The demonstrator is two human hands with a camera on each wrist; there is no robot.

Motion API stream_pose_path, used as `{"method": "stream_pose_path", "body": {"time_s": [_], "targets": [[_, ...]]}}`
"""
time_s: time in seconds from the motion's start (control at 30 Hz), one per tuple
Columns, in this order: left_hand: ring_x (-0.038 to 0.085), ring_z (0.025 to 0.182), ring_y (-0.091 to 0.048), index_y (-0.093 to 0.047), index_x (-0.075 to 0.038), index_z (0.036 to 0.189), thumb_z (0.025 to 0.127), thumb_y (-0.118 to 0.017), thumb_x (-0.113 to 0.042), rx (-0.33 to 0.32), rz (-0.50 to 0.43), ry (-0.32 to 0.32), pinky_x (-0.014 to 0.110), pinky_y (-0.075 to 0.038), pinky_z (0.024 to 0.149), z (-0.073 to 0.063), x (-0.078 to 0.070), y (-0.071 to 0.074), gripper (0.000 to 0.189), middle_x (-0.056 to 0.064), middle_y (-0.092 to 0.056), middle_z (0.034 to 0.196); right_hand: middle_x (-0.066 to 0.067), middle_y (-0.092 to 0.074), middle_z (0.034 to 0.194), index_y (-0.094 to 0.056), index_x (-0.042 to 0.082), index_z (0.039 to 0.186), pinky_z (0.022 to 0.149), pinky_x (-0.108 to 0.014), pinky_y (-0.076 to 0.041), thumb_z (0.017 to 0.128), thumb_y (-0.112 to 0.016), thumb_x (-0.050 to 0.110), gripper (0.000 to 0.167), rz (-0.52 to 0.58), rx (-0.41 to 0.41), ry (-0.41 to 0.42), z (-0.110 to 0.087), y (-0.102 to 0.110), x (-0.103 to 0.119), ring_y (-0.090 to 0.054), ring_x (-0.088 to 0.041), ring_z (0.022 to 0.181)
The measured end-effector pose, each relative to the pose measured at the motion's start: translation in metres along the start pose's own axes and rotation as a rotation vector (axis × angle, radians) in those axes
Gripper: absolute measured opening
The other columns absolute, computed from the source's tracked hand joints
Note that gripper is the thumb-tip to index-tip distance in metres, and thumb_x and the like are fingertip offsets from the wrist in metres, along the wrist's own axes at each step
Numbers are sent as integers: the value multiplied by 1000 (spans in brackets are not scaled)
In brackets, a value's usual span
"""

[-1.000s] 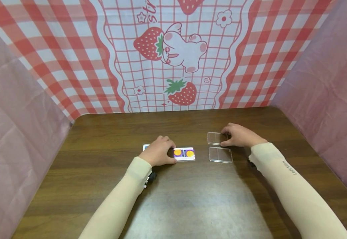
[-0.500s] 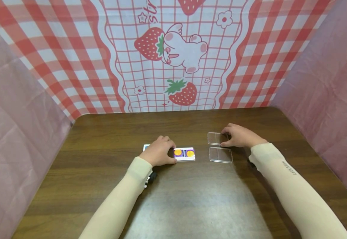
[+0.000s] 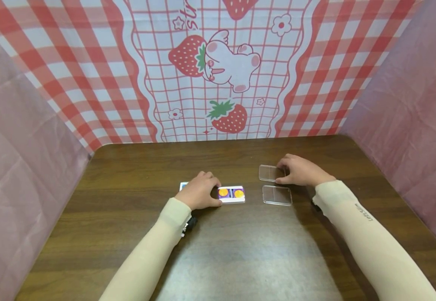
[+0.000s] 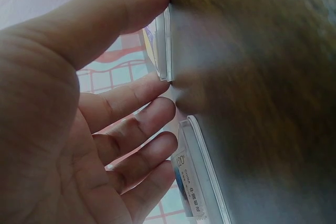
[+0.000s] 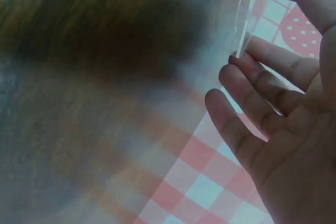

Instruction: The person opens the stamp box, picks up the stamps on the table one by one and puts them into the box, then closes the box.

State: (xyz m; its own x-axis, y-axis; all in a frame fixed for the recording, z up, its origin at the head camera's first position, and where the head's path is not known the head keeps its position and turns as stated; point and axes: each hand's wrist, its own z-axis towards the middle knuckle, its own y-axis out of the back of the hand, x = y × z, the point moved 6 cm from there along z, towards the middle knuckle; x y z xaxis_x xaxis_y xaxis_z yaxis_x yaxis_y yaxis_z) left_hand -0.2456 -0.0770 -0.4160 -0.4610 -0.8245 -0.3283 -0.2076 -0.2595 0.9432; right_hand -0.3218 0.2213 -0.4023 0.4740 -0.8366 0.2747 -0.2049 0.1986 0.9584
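My left hand holds a flat clear case by its two long edges, thumb on the near side. Inside that case is a card printed in purple with orange discs. In the left wrist view a second case lies below the fingers, with a stamp lettered CHINA in it; my hand hides most of it from above. My right hand pinches the right end of a clear plastic cover between thumb and fingers. A similar clear plastic piece lies flat just in front of it.
Everything lies on a brown wooden table. A red-checked strawberry curtain rises along the back edge, and pink cloth hangs at both sides.
The clear cover in my right hand has shifted slightly left and up within the last half second. My left hand and its case have stayed put.
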Motion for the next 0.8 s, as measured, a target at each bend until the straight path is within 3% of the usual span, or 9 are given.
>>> {"method": "stream_pose_path", "body": {"time_s": [0.37, 0.8], "targets": [[26, 116, -54, -70, -10, 125, 86, -83, -44, -9, -2, -12, 40, -47, 103, 0, -1, 0, 54, 7, -63, 124, -5, -61, 104, -72, 6, 117, 81, -44, -51, 83, -86, 38, 48, -12, -66, 35, -1, 11, 15, -57, -21, 89], [26, 116, -54, -70, -10, 124, 85, -84, -44, -9, -12, -13, 41, -47, 102, -1, -2, 1, 53, 7, -63, 123, -6, -63, 112, -71, 6, 121, 82, -43, -52, 83, -86, 38, 52, -36, -100, 86, -2, 21, 41, -58, -22, 94]]}}
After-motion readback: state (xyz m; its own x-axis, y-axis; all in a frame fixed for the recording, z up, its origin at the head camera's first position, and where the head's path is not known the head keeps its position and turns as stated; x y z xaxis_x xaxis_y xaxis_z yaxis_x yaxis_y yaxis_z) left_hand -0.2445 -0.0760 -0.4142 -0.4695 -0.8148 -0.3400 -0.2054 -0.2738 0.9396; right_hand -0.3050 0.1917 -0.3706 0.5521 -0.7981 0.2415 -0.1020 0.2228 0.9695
